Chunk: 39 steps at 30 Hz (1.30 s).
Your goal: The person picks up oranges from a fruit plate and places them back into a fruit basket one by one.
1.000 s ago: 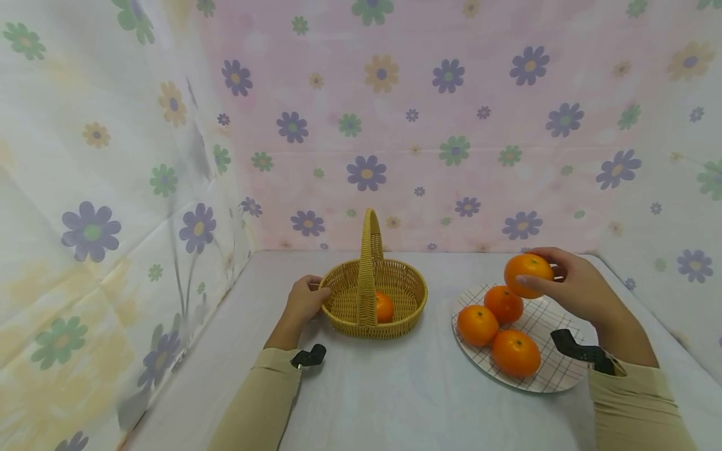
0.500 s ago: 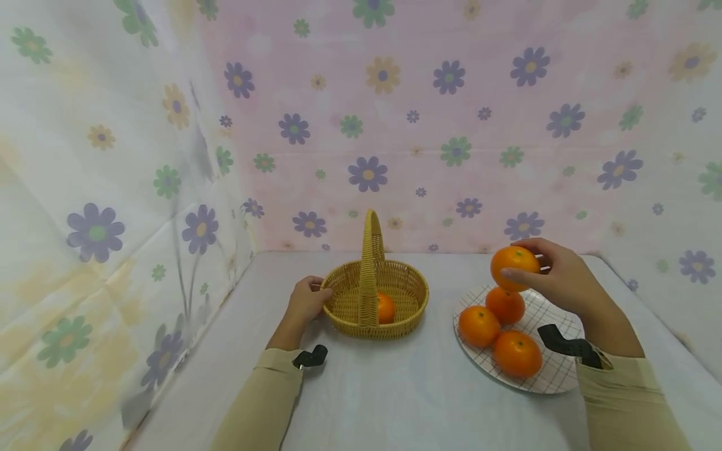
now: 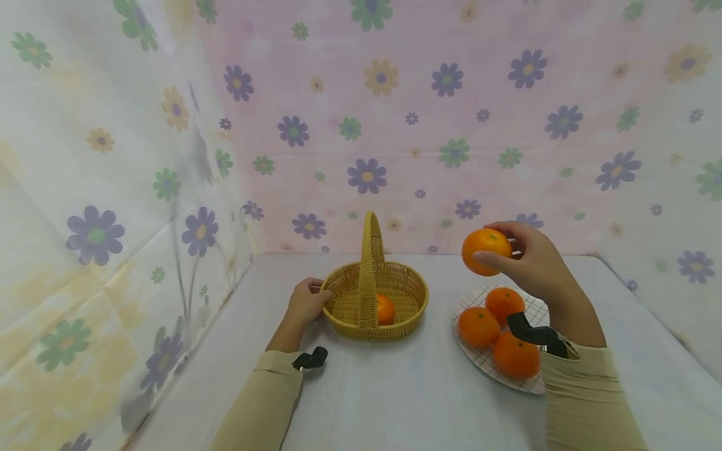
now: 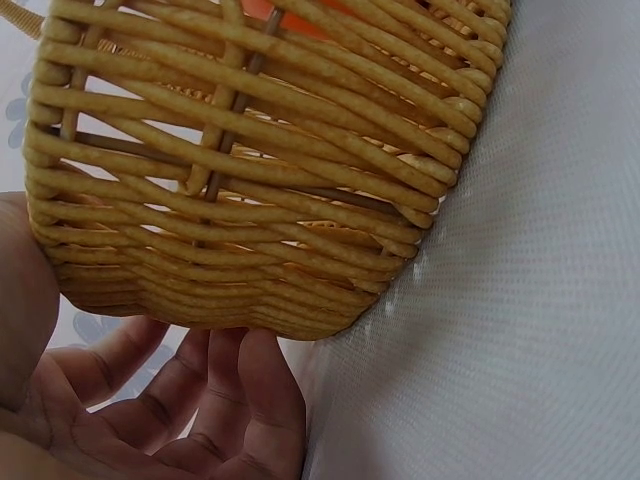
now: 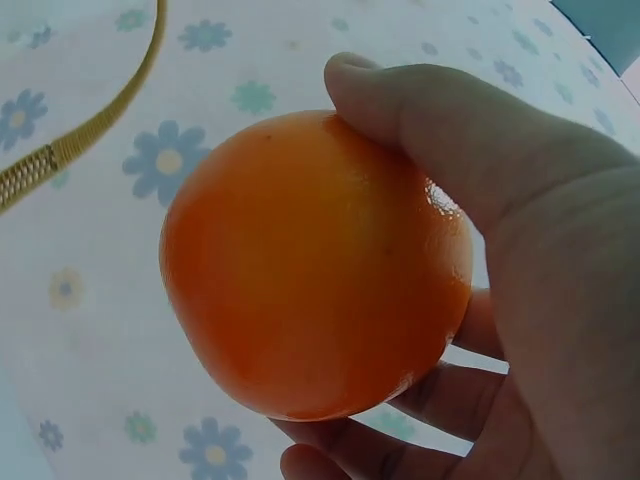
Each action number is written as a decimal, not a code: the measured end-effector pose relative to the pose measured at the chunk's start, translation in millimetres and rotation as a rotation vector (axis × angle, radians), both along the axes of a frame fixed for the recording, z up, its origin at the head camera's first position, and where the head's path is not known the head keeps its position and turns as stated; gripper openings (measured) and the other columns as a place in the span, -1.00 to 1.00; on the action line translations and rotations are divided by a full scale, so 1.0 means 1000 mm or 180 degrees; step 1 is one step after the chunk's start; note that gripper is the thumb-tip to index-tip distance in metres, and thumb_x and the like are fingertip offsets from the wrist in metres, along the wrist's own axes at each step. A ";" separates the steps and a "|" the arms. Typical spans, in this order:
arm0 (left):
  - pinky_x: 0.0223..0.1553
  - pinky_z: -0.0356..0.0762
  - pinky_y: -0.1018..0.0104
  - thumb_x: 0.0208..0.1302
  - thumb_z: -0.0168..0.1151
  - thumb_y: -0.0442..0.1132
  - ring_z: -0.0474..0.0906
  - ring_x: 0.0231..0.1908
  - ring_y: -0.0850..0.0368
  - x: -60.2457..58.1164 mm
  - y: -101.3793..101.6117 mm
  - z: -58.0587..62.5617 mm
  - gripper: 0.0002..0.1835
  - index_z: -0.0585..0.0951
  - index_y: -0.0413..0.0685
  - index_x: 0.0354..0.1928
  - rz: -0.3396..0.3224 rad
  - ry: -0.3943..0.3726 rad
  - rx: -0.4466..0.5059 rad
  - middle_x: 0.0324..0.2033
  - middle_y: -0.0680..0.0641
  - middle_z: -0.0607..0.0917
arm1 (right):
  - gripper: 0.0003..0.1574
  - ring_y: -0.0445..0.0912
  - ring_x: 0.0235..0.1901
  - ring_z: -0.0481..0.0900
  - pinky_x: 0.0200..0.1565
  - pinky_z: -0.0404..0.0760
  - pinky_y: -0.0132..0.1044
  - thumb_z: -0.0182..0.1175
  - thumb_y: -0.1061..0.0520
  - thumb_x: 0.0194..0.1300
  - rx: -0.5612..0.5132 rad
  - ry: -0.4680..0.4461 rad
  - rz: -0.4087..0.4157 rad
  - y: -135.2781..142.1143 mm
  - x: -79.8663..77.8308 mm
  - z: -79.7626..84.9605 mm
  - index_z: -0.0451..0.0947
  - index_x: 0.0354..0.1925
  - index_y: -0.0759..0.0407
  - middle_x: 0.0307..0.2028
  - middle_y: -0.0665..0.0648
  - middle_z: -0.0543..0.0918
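Note:
My right hand (image 3: 533, 263) holds an orange (image 3: 484, 250) in the air, left of and above the plate, thumb on the near side and fingers behind. The right wrist view has this orange (image 5: 310, 270) filling the middle, with thumb and fingertips around it. At the left end of a yellow wicker basket (image 3: 397, 329), my left hand (image 3: 304, 304) grips the rim. Up close in the left wrist view, the fingers curl against the woven wall (image 4: 230, 170), thumb at the left edge. One orange (image 3: 386, 311) lies in the basket, partly hidden by the tall handle (image 3: 368, 275).
On the right, a checked plate (image 3: 470, 300) carries three more oranges (image 3: 478, 327), partly covered by my right forearm and the black wrist mount (image 3: 533, 335). Flower-printed cloth walls (image 3: 417, 150) enclose the white-covered table (image 3: 395, 394) at the back and sides.
My right hand has moved left and up with the orange, away from above the plate toward the basket. The left hand and the basket have stayed in place.

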State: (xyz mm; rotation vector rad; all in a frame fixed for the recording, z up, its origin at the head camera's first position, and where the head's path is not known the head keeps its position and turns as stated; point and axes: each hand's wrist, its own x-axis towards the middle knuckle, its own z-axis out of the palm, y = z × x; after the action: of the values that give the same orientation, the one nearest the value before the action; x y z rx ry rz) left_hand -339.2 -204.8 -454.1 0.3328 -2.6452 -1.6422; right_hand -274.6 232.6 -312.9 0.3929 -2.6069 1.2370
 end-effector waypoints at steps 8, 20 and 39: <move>-0.18 0.75 0.17 0.27 0.27 -0.12 0.67 -0.04 -0.07 0.002 0.001 0.001 -0.51 0.55 -0.14 0.21 -0.0025 0.0054 0.0024 0.10 -0.23 0.63 | -0.12 0.08 -0.02 0.59 -0.15 0.67 -0.22 0.36 -0.40 0.25 -0.0066 -0.0153 0.0014 -0.014 -0.006 -0.015 0.40 0.42 -0.17 0.13 0.14 0.59; -0.20 0.75 0.21 0.29 0.29 -0.11 0.67 -0.05 -0.05 -0.001 0.001 0.003 -0.52 0.55 -0.12 0.21 -0.0014 0.0018 0.0023 0.10 -0.22 0.62 | -0.07 0.10 0.04 0.61 -0.18 0.71 -0.16 0.45 -0.43 0.11 -0.0044 -0.0265 0.0316 -0.051 -0.011 -0.025 0.45 0.35 -0.19 0.08 0.11 0.64; -0.18 0.74 0.17 0.29 0.29 -0.11 0.66 -0.08 -0.02 -0.001 0.000 0.000 -0.55 0.56 -0.10 0.18 0.0039 -0.0020 -0.0023 0.06 -0.20 0.63 | -0.08 0.04 -0.01 0.66 -0.23 0.71 -0.20 0.49 -0.41 0.07 0.0018 -0.0210 0.0481 -0.078 -0.016 -0.043 0.47 0.33 -0.22 0.02 0.05 0.70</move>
State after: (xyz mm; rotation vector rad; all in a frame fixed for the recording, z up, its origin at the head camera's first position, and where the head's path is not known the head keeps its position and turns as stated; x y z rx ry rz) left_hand -340.2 -204.4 -453.7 0.3536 -2.6475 -1.6305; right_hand -290.9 154.5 -355.8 0.5690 -2.6792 1.3111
